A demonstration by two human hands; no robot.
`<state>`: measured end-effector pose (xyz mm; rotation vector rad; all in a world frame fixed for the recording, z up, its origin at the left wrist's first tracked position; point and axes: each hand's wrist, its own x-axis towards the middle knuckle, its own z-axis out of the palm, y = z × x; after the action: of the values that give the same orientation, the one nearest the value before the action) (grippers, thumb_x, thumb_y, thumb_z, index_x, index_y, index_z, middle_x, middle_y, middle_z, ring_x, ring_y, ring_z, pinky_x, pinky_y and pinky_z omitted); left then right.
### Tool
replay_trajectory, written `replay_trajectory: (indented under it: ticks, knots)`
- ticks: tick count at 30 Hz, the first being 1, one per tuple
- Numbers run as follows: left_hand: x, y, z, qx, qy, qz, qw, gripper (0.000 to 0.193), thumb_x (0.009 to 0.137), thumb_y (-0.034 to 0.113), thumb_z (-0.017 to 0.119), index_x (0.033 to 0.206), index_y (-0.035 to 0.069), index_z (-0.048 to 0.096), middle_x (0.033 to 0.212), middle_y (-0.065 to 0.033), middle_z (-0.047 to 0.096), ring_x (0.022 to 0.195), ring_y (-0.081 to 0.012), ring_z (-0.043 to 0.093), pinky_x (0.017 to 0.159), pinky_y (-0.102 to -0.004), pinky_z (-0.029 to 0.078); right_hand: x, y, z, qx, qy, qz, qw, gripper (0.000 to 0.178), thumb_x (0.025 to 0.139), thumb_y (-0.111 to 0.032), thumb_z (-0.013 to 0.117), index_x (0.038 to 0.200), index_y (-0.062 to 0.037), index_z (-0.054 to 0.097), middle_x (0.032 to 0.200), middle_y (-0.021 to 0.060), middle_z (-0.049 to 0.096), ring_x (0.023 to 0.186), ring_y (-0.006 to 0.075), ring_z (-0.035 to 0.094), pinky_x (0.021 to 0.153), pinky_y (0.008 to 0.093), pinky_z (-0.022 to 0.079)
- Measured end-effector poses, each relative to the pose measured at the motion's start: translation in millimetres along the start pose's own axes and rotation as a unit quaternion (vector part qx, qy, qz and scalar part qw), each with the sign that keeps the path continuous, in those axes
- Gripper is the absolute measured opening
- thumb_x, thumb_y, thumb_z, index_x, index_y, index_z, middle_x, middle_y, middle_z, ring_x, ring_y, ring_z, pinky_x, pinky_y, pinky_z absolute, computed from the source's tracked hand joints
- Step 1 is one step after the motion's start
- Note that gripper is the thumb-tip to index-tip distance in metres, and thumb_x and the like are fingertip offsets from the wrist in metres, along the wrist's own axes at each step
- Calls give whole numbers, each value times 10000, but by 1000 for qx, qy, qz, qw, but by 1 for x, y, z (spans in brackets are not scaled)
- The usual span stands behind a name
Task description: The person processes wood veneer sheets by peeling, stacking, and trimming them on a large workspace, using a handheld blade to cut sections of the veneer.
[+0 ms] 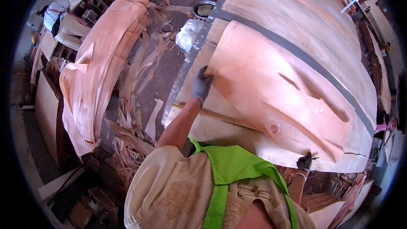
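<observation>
A thin, pinkish wood veneer sheet lies wavy across a pale stack of veneer, with a knot and a long slit showing in it. My left hand, in a grey glove with dark fingers, is closed at the sheet's left edge; its fingertips are partly in shadow. Down at the near edge of the stack, my right hand wears a dark glove. Its fingers look spread, close to the sheet's near right part, and I cannot tell whether they touch it.
Beyond a dark gap lies another wide veneer stack. To the left, a tall pile of pink veneer stands among scattered strips. A white plastic bag and a round pan sit beside the stack. Another person is at far left.
</observation>
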<state>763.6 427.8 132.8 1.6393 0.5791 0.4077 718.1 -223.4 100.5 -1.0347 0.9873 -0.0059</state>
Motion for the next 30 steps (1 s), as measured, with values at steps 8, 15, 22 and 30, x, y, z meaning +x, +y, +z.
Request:
replay_trajectory:
  ticks: [8, 15, 22, 30]
  knots:
    - [4, -14, -12, 105, 23, -86, 990, 564, 752, 39, 586, 1288, 97, 419, 1080, -185, 590, 927, -264, 603, 765, -342, 473, 44, 29, 16, -80, 27, -22, 996, 201, 821, -282, 599, 685, -179, 494, 517, -31, 385, 363, 81, 327, 327, 214, 244]
    - [12, -33, -24, 221, 72, 7, 973, 346, 739, 48, 580, 1083, 84, 596, 1019, -165, 603, 904, -297, 593, 781, -349, 466, 34, 47, 23, -47, -174, 13, 984, 262, 872, -307, 475, 934, -89, 607, 849, 69, 632, 740, 238, 591, 649, 389, 491]
    - [10, -40, -29, 239, 117, 11, 964, 256, 732, 50, 565, 976, 58, 642, 954, -164, 609, 866, -307, 593, 765, -337, 474, 18, 65, 27, -67, -123, 31, 990, 225, 860, -273, 510, 934, -83, 604, 842, 71, 634, 690, 213, 596, 568, 340, 503]
    - [10, -68, -38, 222, 110, 22, 969, 278, 735, 73, 600, 1011, 67, 634, 1021, -162, 585, 840, -300, 596, 734, -334, 484, 29, 63, 21, -89, -165, 31, 982, 265, 865, -295, 517, 981, -71, 599, 903, 92, 628, 713, 219, 596, 591, 343, 504]
